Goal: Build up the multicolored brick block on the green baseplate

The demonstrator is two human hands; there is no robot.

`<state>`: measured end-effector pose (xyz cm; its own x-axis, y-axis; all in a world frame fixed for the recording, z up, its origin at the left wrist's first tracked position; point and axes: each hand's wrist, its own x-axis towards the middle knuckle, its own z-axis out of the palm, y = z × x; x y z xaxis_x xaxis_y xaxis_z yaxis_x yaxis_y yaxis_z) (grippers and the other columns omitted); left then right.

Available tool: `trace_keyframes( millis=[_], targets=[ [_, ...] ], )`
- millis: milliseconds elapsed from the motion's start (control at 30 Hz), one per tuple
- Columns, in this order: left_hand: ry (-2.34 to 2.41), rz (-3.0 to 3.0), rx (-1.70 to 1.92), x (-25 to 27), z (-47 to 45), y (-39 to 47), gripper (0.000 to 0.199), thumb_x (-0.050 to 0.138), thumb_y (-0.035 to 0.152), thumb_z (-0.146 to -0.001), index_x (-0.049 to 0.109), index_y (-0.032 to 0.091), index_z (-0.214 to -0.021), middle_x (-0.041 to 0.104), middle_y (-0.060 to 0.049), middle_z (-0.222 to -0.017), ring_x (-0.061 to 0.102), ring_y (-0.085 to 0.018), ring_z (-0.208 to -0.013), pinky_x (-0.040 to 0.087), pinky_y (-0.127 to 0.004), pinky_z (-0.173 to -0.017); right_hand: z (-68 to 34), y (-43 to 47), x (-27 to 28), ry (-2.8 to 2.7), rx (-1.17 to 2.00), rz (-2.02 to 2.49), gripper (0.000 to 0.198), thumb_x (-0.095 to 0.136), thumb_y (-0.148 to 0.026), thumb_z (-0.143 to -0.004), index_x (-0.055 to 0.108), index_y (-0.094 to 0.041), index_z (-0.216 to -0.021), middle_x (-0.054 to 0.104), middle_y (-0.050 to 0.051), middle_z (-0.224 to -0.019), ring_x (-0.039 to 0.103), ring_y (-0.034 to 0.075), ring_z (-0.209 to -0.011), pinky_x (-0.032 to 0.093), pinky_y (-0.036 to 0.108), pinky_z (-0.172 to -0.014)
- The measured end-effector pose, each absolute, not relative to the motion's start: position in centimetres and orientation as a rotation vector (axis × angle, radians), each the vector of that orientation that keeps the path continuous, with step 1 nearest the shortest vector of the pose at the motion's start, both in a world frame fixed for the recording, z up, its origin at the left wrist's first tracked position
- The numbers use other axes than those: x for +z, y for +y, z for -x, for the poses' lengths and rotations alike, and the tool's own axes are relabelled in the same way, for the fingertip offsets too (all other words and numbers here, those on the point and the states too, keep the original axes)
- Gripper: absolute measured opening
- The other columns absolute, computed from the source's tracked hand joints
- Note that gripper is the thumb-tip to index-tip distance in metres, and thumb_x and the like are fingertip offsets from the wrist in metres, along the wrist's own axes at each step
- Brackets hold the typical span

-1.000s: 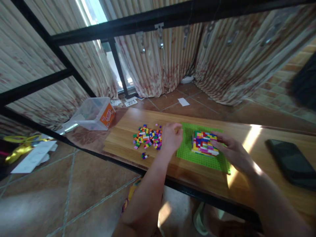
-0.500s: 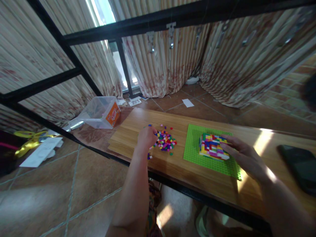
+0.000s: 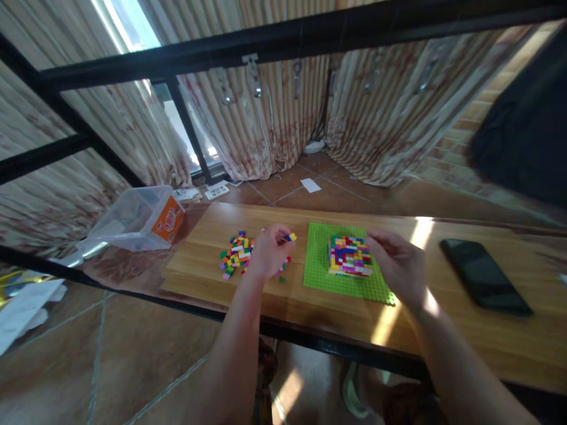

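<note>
My left hand (image 3: 268, 252) is closed in a pinch on small toy bricks (image 3: 290, 237), one yellow and one dark blue, held above the table. Under and beside it lies a pile of loose coloured bricks (image 3: 238, 252), partly covered by the hand. A layered block of many-coloured bricks (image 3: 349, 255) sits on a green studded baseplate (image 3: 319, 277). My right hand (image 3: 397, 262) is at the right side of this block, its fingers curled together. Its fingertips overlap the block's edge in view; whether they touch it or hold a brick I cannot tell.
A wooden table (image 3: 283, 310) bears everything. To its left stands a clear plastic box (image 3: 133, 218) with an orange label. A black phone (image 3: 485, 276) lies on the right. A dark bar (image 3: 283, 41) crosses above, and curtains (image 3: 274, 130) hang behind.
My left hand has lifted from the pile with yellow and blue bricks and moved towards the baseplate. My right hand's fingers have curled in at the block's right side. The view has shifted right.
</note>
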<state>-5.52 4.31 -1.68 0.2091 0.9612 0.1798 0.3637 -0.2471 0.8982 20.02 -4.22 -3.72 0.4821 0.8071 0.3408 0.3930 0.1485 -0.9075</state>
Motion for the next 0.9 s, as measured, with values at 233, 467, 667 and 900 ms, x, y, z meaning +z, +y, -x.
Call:
trace_keyframes(
  millis=[233,467,667,900],
  targets=[
    [0.856,-1.37,1.035,-1.8,-1.6,1.2,0.017,0.075,0.024,-0.073,0.06,0.019,-0.078,0.062,0.004,-0.068,0.059,-0.01,-0.061,0.049,-0.024,-0.063,-16.1,-4.5,-2.3,-1.195,0.747,1.269,0.03,0.072,-0.048,-0.082,0.075,-0.022,-0.098,0.077,0.005,-0.09,0.07,0.018,-0.076,0.058,0.035,-0.073],
    [0.737,-1.253,0.986,-1.7,-2.9,0.2,0.02,0.078,0.029,-0.073,0.065,0.018,-0.083,0.067,0.001,-0.072,0.064,-0.011,-0.066,0.054,-0.026,-0.069,-17.0,-4.7,-2.1,-1.144,0.802,1.217,0.024,0.073,-0.047,-0.081,0.075,-0.023,-0.083,0.074,0.002,-0.078,0.068,0.016,-0.07,0.057,0.033,-0.07],
    [0.696,-1.267,0.954,-1.6,-3.2,0.1,0.019,0.076,0.031,-0.076,0.066,0.017,-0.083,0.068,0.0,-0.073,0.063,-0.01,-0.065,0.053,-0.025,-0.069,-17.5,-5.0,-1.4,-1.113,0.962,1.141,0.025,0.075,-0.047,-0.079,0.074,-0.021,-0.078,0.074,0.002,-0.072,0.069,0.016,-0.068,0.059,0.033,-0.071],
    [0.7,-1.266,0.961,-1.2,-3.0,0.3,0.022,0.077,0.034,-0.074,0.067,0.017,-0.083,0.066,0.002,-0.071,0.061,-0.009,-0.062,0.052,-0.024,-0.066,-18.9,-4.9,-1.4,-1.033,0.88,1.209,0.022,0.077,-0.045,-0.076,0.077,-0.023,-0.081,0.075,0.002,-0.077,0.068,0.016,-0.068,0.058,0.033,-0.066]
  ],
)
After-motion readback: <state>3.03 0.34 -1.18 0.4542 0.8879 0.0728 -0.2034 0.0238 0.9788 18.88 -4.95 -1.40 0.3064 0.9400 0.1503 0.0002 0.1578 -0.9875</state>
